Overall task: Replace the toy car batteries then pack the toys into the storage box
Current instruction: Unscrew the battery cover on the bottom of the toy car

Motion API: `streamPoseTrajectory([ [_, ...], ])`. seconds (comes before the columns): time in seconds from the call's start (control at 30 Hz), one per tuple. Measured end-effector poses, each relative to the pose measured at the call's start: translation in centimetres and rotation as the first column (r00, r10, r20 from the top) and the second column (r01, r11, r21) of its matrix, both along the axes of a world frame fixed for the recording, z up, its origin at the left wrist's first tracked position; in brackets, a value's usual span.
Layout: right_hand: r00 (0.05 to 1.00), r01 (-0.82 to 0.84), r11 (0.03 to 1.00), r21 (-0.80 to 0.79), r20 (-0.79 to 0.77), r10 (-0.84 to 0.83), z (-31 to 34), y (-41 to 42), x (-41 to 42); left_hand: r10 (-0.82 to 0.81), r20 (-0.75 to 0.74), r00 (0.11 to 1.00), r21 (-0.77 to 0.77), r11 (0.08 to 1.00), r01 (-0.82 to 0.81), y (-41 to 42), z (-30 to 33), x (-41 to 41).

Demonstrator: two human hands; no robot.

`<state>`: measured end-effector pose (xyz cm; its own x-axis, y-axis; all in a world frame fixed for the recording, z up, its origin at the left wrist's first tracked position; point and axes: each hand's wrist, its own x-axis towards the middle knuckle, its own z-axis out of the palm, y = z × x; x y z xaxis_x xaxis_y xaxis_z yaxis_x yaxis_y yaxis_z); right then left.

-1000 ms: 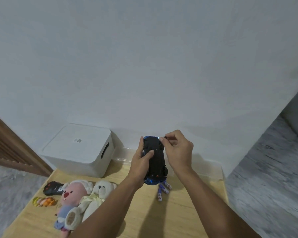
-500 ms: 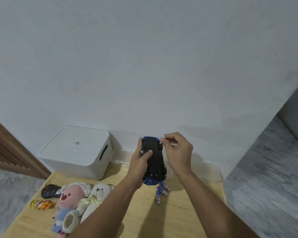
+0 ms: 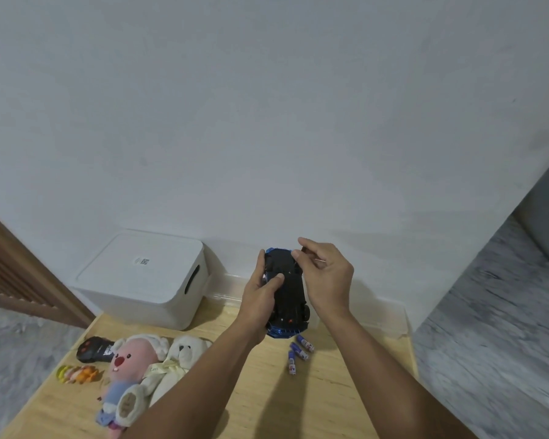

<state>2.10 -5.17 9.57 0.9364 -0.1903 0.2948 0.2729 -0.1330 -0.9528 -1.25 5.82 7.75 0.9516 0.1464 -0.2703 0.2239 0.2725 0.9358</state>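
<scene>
Here, toy car (image 3: 287, 293): upside down, held above the worktop (image 3: 260, 391).
Left hand (image 3: 260, 296): wraps the car's side, thumb on its underside.
Right hand (image 3: 325, 274): fingers curled, pinching at the car's far end.
Batteries (image 3: 298, 353): below both hands.
Storage box (image 3: 143, 280): left of the left hand, lid on.

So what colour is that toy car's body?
Shiny blue, under a black underside; the toy car shows best in the head view.

I see only the room around the work.
A pale wooden desk (image 3: 346, 403) stands against a plain white wall (image 3: 267, 122), a clear plastic strip (image 3: 377, 315) along its back edge; grey marbled floor (image 3: 495, 343) lies at my right and left, and a brown slatted wooden panel (image 3: 16, 280) leans in at left.
</scene>
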Motion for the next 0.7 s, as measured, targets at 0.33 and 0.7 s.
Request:
streamPoseTrajectory([
  [0.33, 1.000, -0.003, 0.997, -0.083, 0.006, 0.004, 0.02, -0.28, 0.20, 0.007, -0.009, 1.000, 0.009, 1.000, -0.007, -0.09, 0.03, 0.26],
  [0.7, 0.999, 0.019, 0.993, -0.119, 0.030, -0.016, 0.04, -0.16, 0.48, 0.002, -0.010, 1.000, -0.004, 1.000, -0.002, 0.01, -0.06, 0.27],
])
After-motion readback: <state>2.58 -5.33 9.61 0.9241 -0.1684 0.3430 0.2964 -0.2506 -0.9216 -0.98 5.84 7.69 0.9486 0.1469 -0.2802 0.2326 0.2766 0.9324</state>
